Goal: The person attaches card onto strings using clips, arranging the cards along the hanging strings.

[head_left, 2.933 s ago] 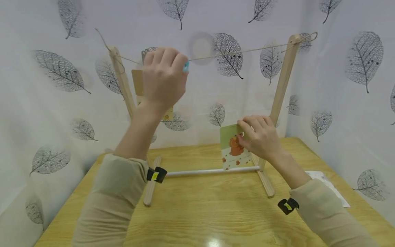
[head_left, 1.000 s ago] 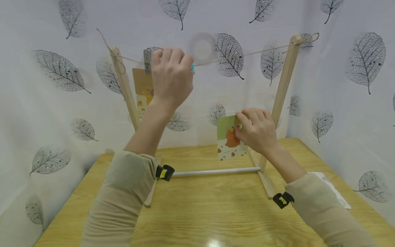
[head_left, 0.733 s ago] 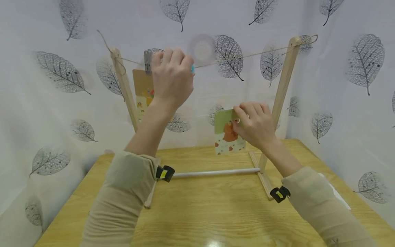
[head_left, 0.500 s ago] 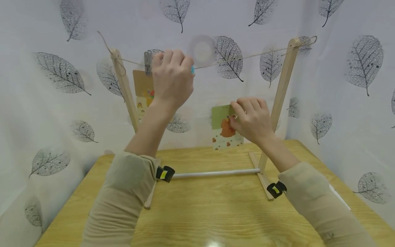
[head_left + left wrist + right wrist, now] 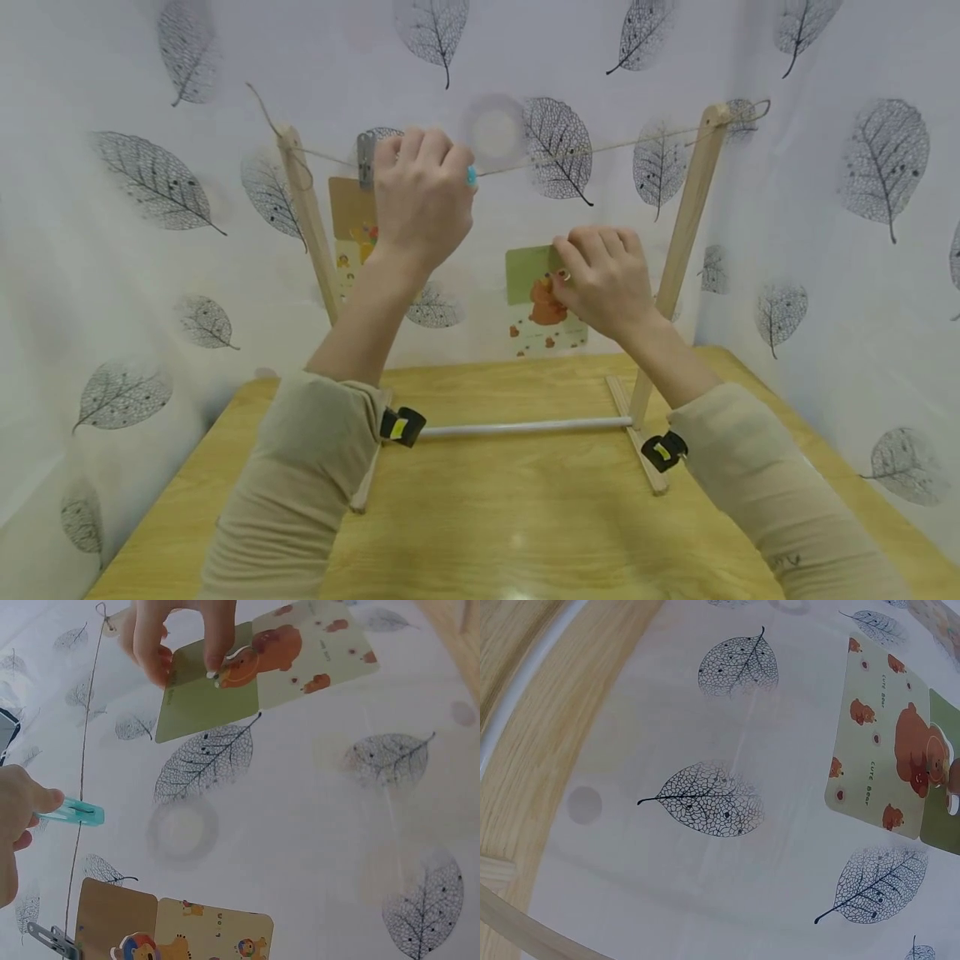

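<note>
Leafy white cloth [image 5: 480,242] wraps round the whole spot, with a yellow wood surface [image 5: 450,533] below and a string [image 5: 622,146] running across two wooden posts [image 5: 684,217], joined down low by a white bar [image 5: 525,427]. So the green card [image 5: 547,304] is the thing to watch: it's in the air out past the middle of the surface, pretty much upright with a slight lean, long side running up and down, green end on top. From the left hand [image 5: 423,196] it's off to the right and lower, well apart, and its top edge sits under the string without touching. Right hand's [image 5: 609,279] obviously the nearer one, since its grip is pinched on the card near the top right corner. Left hand's grip is closed on a turquoise clip [image 5: 86,813] that lies across the string; can't tell if the clip actually bites on it. IMO that gap between card and clip is the bit that counts. Pose-wise, left forearm angles steeply up with the back of the hand to the head camera; right one reaches up and inward, hand lower. Just left of the left hand, a silver clip [image 5: 54,941] sits on the string with a brown card [image 5: 351,204] hanging from it.
</note>
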Demonstrator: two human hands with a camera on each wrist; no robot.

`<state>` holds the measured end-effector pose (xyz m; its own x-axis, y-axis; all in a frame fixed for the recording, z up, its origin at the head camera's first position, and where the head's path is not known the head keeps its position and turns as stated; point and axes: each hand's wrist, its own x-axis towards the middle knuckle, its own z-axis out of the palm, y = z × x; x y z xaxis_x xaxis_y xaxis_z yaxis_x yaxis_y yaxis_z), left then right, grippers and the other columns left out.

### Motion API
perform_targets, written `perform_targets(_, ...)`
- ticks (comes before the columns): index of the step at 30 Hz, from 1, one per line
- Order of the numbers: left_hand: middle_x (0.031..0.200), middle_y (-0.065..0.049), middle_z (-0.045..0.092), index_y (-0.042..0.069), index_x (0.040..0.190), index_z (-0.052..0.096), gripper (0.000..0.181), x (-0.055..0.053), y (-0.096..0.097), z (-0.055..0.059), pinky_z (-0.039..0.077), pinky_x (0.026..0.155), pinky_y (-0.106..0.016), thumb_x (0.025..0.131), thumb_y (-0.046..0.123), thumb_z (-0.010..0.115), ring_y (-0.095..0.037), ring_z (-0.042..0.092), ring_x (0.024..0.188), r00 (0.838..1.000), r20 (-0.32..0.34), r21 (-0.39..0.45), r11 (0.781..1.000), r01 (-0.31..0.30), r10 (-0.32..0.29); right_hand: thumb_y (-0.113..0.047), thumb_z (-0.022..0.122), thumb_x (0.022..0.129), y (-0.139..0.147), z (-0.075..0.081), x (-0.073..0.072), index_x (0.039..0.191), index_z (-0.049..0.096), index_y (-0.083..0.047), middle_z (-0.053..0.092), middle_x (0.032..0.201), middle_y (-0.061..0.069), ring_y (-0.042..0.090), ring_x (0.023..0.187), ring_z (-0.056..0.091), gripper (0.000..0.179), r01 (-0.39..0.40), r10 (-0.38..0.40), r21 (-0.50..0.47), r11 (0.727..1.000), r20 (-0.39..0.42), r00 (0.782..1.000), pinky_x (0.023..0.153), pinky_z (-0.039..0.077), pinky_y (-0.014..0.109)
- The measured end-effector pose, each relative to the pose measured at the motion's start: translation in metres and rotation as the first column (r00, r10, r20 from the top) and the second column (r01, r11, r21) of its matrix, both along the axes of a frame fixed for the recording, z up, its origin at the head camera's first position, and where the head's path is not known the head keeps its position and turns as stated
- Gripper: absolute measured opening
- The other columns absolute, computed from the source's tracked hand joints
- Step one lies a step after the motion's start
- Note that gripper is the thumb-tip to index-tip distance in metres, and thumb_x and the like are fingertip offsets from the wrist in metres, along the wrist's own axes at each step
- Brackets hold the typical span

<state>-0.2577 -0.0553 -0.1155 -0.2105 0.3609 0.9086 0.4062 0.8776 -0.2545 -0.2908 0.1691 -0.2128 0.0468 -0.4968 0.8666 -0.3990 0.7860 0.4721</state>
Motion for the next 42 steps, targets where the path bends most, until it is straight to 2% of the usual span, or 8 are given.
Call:
perform_targets(8,0.086,-0.010,0.061,0.003,0.088,0.067,0.014,-0.001,0.001,-0.001,0.038,0.083,-0.040,0.085,0.006,0.053,-0.029,0.054,0.088,1.000,-0.024,-0.002,1.000,0.015,-0.015,-0.009,0.063,0.071,-0.008,0.011,-0.003,0.093,0.062,-0.001,0.057,0.088,0.013,0.032,0.079,0.052,0.023,-0.002,0.002,0.001,1.000,-0.037,0.999,0.068,0.040,0.043)
perform_targets(13,0.085,-0.010,0.060,0.003,0.087,0.067,0.014,-0.002,0.000,-0.001,0.038,0.082,-0.040,0.086,0.006,0.054,-0.030,0.054,0.087,0.998,-0.040,-0.002,0.999,0.039,-0.039,-0.006,0.061,0.071,-0.014,0.020,-0.006,0.093,0.061,0.000,0.057,0.087,0.013,0.031,0.080,0.052,0.023,0.028,-0.028,-0.002,1.000,-0.051,0.998,0.071,0.040,0.044)
perform_targets(20,0.085,-0.011,0.059,0.003,0.088,0.066,0.012,-0.003,-0.001,-0.001,0.038,0.083,-0.040,0.085,0.005,0.055,-0.029,0.053,0.087,0.998,-0.028,0.002,0.998,0.059,-0.059,-0.005,0.059,0.071,-0.022,0.027,-0.009,0.092,0.058,0.000,0.058,0.089,0.013,0.030,0.082,0.052,0.021,0.060,-0.061,-0.013,0.998,-0.048,0.997,0.076,0.039,0.045)
perform_targets(28,0.084,-0.010,0.059,0.004,0.087,0.066,0.011,-0.004,-0.002,-0.001,0.038,0.081,-0.040,0.084,0.007,0.056,-0.029,0.053,0.084,0.996,-0.066,0.003,0.998,0.066,-0.065,-0.007,0.061,0.073,-0.033,0.034,-0.011,0.090,0.060,-0.002,0.056,0.088,0.012,0.030,0.083,0.051,0.018,0.056,-0.058,-0.016,0.998,-0.124,0.991,0.076,0.039,0.046)
perform_targets(35,0.086,-0.011,0.061,0.003,0.089,0.067,0.011,-0.003,-0.004,0.000,0.038,0.081,-0.040,0.085,0.007,0.057,-0.030,0.053,0.086,0.998,-0.035,-0.001,0.998,0.058,-0.058,-0.005,0.055,0.077,-0.043,0.043,-0.011,0.089,0.060,-0.002,0.056,0.086,0.011,0.028,0.080,0.052,0.014,0.063,-0.063,-0.006,0.998,-0.200,0.978,0.078,0.040,0.045)
perform_targets(42,0.087,-0.011,0.061,0.003,0.089,0.067,0.012,-0.003,-0.004,0.002,0.038,0.080,-0.039,0.086,0.008,0.057,-0.030,0.053,0.086,0.998,-0.015,0.008,0.998,0.063,-0.063,-0.003,0.052,0.078,-0.050,0.051,-0.012,0.088,0.060,-0.001,0.056,0.085,0.012,0.029,0.080,0.052,0.013,0.049,-0.051,-0.014,0.999,-0.229,0.972,0.078,0.039,0.045)
